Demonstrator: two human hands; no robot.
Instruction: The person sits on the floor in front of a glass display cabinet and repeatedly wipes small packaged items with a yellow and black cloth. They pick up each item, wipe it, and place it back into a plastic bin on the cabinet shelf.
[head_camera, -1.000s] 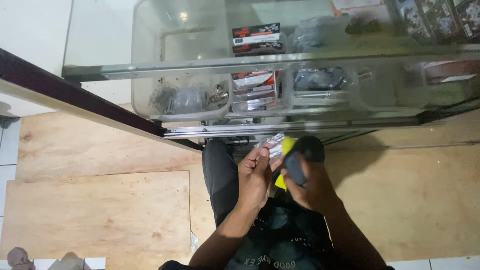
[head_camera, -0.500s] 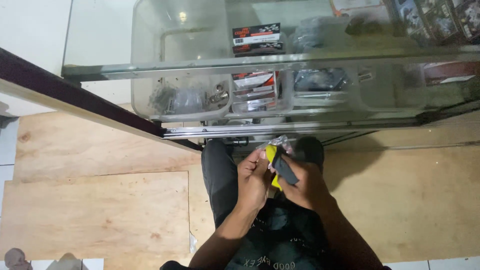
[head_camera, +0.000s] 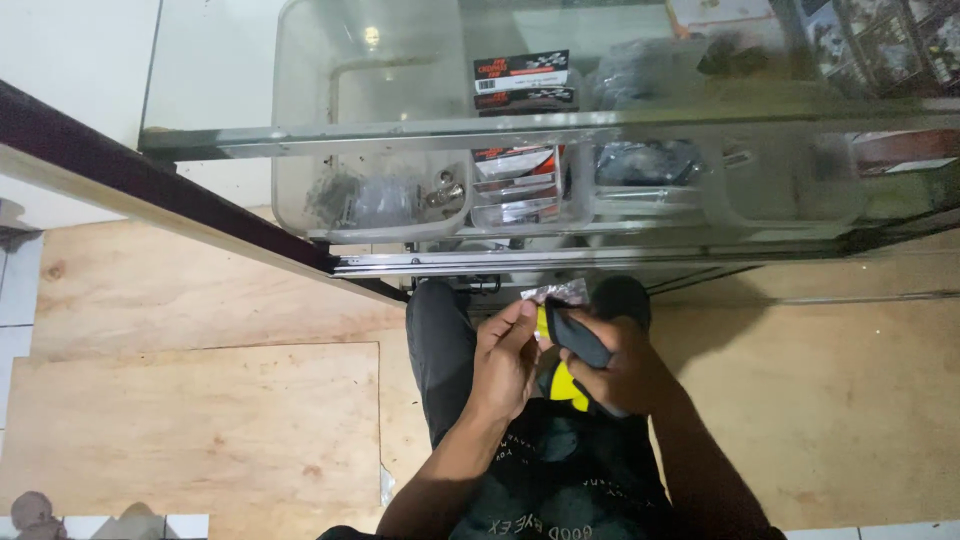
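Both your hands meet: left hand pinches a small packet, right hand grips a yellow-black tool.

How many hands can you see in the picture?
2. The left hand pinches a small clear packet above the dark trousers. The right hand wraps around a black-and-yellow tool just beside it. Both are below the glass cabinet.

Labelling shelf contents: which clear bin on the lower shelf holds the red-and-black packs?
The middle clear bin, directly below the boxed packs on the upper shelf. The left clear bin holds loose metal hardware; the right clear bin holds dark bagged parts.
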